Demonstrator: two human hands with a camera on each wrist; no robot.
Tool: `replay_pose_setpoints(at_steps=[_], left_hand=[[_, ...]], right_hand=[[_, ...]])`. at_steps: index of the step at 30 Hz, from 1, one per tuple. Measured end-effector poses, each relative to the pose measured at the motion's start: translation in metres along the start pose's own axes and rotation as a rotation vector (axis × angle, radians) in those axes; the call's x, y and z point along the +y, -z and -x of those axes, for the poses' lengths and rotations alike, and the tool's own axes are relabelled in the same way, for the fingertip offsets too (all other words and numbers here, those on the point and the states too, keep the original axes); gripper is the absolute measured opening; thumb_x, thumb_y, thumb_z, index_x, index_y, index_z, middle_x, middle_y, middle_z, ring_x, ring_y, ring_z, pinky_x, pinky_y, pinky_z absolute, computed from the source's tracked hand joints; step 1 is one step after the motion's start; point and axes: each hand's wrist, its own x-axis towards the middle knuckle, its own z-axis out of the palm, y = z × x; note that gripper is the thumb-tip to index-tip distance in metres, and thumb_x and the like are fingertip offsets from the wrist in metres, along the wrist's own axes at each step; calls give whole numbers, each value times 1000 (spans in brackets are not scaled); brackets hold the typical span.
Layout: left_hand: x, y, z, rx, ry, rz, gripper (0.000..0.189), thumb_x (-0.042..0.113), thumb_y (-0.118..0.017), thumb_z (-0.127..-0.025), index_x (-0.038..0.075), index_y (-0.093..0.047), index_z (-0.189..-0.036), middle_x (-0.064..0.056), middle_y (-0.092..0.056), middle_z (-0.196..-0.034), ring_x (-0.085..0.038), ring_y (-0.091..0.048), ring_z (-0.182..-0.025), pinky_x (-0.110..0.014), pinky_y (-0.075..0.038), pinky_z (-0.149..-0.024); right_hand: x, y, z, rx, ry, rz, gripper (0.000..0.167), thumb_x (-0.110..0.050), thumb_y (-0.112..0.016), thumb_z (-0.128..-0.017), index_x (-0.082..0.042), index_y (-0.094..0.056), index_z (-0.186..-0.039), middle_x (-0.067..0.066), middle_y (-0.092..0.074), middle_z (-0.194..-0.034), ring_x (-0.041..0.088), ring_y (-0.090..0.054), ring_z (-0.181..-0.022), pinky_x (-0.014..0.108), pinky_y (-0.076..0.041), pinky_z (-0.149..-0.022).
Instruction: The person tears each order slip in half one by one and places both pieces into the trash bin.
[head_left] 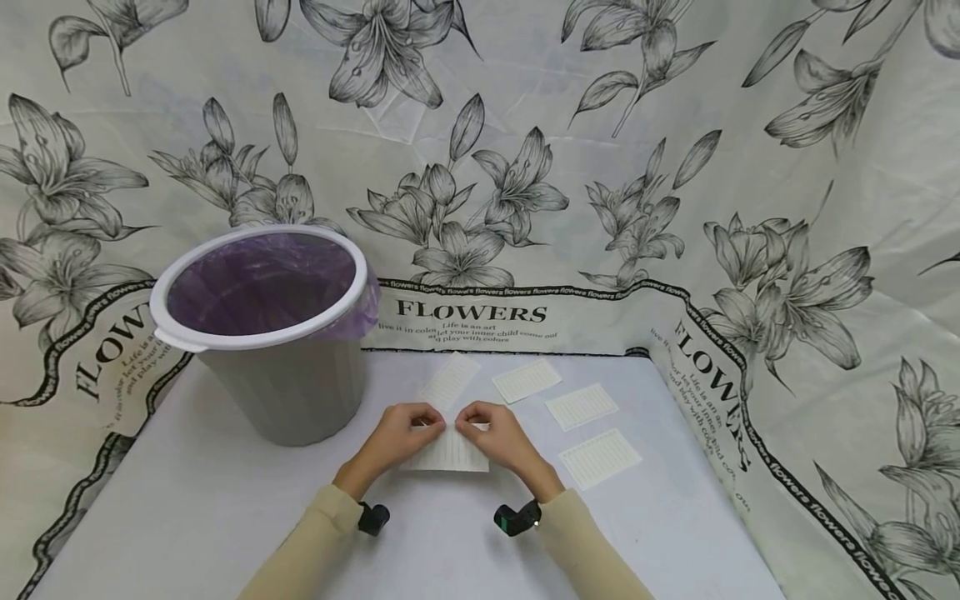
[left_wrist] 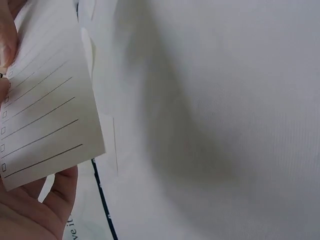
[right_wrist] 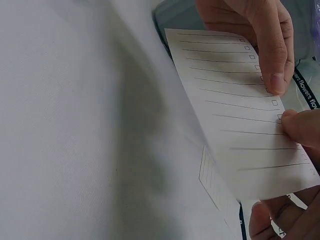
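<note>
A white checklist sheet (head_left: 450, 456) printed with ruled lines and small checkboxes is held up over the table in front of me. My left hand (head_left: 407, 433) pinches its far edge between thumb and fingers. Close beside it, my right hand (head_left: 493, 433) pinches the same edge, the two thumbs nearly meeting. In the right wrist view the lined face of the sheet (right_wrist: 225, 100) shows whole and slightly bowed, with the checkboxes along the gripped edge. The left wrist view catches one end of the sheet (left_wrist: 50, 115), with fingers behind it.
Similar lined sheets lie beyond and to the right: one sheet (head_left: 452, 379) behind my hands, others (head_left: 527, 381), (head_left: 582, 407) and a nearest sheet (head_left: 602, 458). A grey waste bin (head_left: 300, 392) with a purple liner (head_left: 262, 283) stands at left. Flower-printed cloth (head_left: 480, 208) hangs behind the white table (head_left: 225, 500).
</note>
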Motion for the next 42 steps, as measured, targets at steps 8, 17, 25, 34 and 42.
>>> replay_pose_setpoints(at_steps=[8, 17, 25, 34, 42], left_hand=[[2, -1, 4, -44, -16, 13, 8, 13, -70, -97, 12, -78, -94, 1, -77, -95, -17, -70, -94, -47, -57, -94], [2, 0, 5, -74, -21, 19, 11, 14, -67, -98, 14, -77, -94, 3, -76, -96, -15, -69, -94, -48, -56, -95], [-2, 0, 7, -87, -13, 13, 9, 18, -70, -98, 16, -77, -93, 5, -76, -94, -12, -68, -93, -46, -55, -95], [-2, 3, 8, -117, -20, 28, 11, 19, -70, -98, 15, -79, -94, 4, -78, -97, -18, -72, -100, -50, -54, -99], [-6, 3, 7, -148, 39, 39, 15, 20, -70, -97, 11, -81, -96, 1, -78, -95, -16, -71, -96, -43, -57, -92]], right_hand=[[-1, 0, 6, -21, 8, 2, 7, -21, -72, -97, -15, -75, -96, -1, -76, -100, 22, -70, -103, 49, -54, -94], [-4, 0, 7, -51, 15, -21, 7, -20, -72, -97, -14, -75, -95, -1, -76, -98, 17, -68, -97, 46, -53, -93], [2, -1, 8, -100, 36, -35, 9, -19, -69, -98, -13, -74, -97, -1, -75, -98, 13, -66, -94, 42, -52, -91], [5, -1, 8, -160, 53, -71, 8, -19, -66, -101, -15, -73, -101, -4, -72, -97, 9, -64, -93, 40, -51, -93], [8, -3, 8, -221, 86, -53, 9, -19, -64, -101, -16, -72, -100, -6, -70, -92, 5, -61, -85, 27, -50, -80]])
